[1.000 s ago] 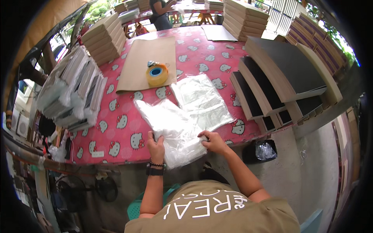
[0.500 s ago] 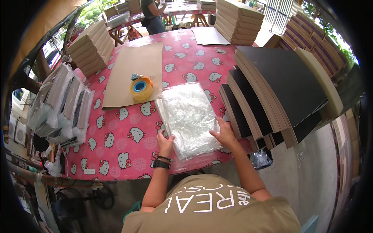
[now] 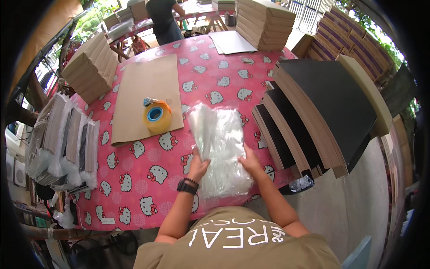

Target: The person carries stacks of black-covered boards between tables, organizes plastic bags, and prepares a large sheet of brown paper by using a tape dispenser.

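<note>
A stack of clear plastic bags (image 3: 226, 152) lies on the pink patterned tablecloth (image 3: 148, 179) near the table's front edge. My left hand (image 3: 198, 168) grips one clear bag (image 3: 202, 130) and lifts it off the left side of the stack. My right hand (image 3: 249, 162) presses flat on the right side of the stack, fingers spread. A dark watch is on my left wrist.
A yellow tape dispenser (image 3: 157, 116) sits on a brown paper sheet (image 3: 148, 96). Black and tan boards (image 3: 322, 112) are fanned out at right. Wrapped bundles (image 3: 62, 143) stand at left, cardboard stacks (image 3: 92, 67) behind. Another person (image 3: 162, 18) stands at the far table.
The view has shifted so the bags now lie centred. My left hand has lifted one bag up from the stack; my right hand stays pressed on the stack.
</note>
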The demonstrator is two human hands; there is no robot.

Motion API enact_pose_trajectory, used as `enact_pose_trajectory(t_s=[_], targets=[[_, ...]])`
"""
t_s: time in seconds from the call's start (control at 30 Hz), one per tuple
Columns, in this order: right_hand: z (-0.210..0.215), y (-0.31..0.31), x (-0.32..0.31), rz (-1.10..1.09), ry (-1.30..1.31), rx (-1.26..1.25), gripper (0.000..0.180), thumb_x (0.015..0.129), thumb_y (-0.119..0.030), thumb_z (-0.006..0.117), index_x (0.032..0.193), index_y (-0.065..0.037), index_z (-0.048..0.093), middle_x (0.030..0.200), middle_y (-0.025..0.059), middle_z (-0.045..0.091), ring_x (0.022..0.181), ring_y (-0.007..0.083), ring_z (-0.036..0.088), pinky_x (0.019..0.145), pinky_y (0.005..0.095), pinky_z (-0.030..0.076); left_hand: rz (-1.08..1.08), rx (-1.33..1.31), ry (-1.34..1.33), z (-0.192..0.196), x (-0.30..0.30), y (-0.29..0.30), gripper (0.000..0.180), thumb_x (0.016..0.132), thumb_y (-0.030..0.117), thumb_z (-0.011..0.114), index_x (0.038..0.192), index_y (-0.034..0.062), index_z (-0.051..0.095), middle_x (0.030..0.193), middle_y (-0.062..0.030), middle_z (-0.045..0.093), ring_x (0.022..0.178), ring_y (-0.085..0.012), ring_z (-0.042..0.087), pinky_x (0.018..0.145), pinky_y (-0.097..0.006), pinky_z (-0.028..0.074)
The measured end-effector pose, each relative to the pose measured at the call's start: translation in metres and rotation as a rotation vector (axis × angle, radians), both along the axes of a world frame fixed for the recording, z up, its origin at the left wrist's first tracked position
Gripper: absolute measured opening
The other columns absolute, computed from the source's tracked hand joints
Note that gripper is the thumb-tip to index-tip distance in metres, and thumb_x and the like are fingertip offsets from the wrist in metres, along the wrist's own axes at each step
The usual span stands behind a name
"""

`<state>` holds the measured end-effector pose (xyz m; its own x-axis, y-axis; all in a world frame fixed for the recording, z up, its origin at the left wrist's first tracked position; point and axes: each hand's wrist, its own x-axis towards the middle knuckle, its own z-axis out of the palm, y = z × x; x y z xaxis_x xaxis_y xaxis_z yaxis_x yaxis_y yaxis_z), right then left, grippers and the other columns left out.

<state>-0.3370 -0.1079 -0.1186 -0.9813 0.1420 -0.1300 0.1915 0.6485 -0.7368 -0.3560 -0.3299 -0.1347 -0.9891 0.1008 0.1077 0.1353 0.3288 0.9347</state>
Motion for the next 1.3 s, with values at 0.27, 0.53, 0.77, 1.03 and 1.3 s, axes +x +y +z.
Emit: enact_pose_trajectory(t_s=[0.27, 0.53, 0.77, 1.03, 1.3], targets=[[0.118, -0.004, 0.056, 0.126, 0.365, 0.237, 0.069, 0.068, -0.016, 0.065, 0.128, -0.003, 0.033, 0.128, 0.0202, 0.035, 0.118, 0.0334, 0.033, 0.097, 0.0398, 0.029, 0.11, 0.035, -0.069, 0.001, -0.027, 0.107, 0.071, 0.068, -0.005, 0.046, 0.132, -0.0039, 0.015, 0.12, -0.0256, 0.041, 0.107, -0.0342, 0.046, 0.092, -0.034, 0.036], [0.131, 0.023, 0.142, 0.036, 0.087, -0.272, 0.031, 0.078, -0.01, 0.06, 0.108, -0.003, 0.057, 0.099, 0.0116, 0.06, 0.087, 0.0194, 0.058, 0.075, 0.0276, 0.045, -0.07, 0.593, -0.206, 0.114, -0.051, 0.026, 0.046, 0.066, -0.001, 0.051, 0.112, -0.0016, 0.044, 0.097, -0.0095, 0.056, 0.084, -0.0164, 0.055, 0.074, -0.026, 0.045], [0.104, 0.022, 0.151, 0.242, 0.114, -0.058, 0.029, 0.079, -0.018, 0.058, 0.104, -0.004, 0.057, 0.092, 0.014, 0.06, 0.08, 0.0242, 0.058, 0.069, 0.0316, 0.045, -0.202, 0.629, -0.182, 0.211, -0.084, 0.014, 0.047, 0.073, -0.003, 0.048, 0.118, 0.0005, 0.037, 0.097, -0.0129, 0.054, 0.079, -0.0217, 0.058, 0.066, -0.031, 0.052], [0.106, 0.041, 0.167, 0.184, 0.092, -0.162, 0.03, 0.08, -0.018, 0.057, 0.106, -0.004, 0.056, 0.093, 0.0145, 0.06, 0.084, 0.0257, 0.058, 0.073, 0.0324, 0.045, -0.216, 0.31, -0.12, 0.277, -0.123, 0.037, 0.032, 0.075, 0.0, 0.049, 0.106, -0.0063, 0.046, 0.091, -0.0147, 0.056, 0.074, -0.0187, 0.058, 0.063, -0.03, 0.052], [0.102, 0.052, 0.172, 0.188, 0.147, -0.11, 0.03, 0.079, -0.016, 0.061, 0.106, -0.004, 0.057, 0.096, 0.0146, 0.06, 0.085, 0.0216, 0.059, 0.075, 0.0295, 0.046, -0.293, -0.316, 1.408, 0.433, -0.041, 0.084, 0.03, 0.078, 0.017, 0.054, 0.103, 0.0006, 0.055, 0.1, -0.0137, 0.058, 0.096, -0.0242, 0.054, 0.086, -0.033, 0.04]])
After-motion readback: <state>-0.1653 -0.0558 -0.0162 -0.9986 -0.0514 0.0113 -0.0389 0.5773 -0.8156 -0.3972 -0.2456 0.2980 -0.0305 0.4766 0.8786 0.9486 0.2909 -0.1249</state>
